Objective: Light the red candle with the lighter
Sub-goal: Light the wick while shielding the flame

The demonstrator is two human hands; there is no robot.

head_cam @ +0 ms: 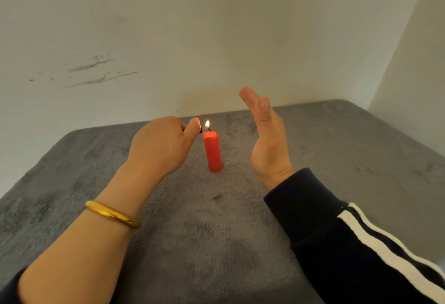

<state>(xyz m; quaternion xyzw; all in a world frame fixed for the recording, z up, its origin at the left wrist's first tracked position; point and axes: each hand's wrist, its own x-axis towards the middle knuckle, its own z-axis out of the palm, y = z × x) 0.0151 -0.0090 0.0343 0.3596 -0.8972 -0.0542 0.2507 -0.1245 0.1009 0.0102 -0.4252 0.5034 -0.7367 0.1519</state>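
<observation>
The red candle stands upright at centre frame on the grey surface. Just left of it, the left hand is fisted round the mostly hidden lighter, whose flame sits at the wick. To the right, the right hand stands flat, wide, holding nothing.

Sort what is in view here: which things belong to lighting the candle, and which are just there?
Part of the job:
- red candle, upright on the grey cloth
- lighter, mostly hidden in the left hand
- flame at the candle's top
- right hand, open, held beside the flame

Just there:
- gold bangle
- grey cloth
- scuffed wall
</observation>
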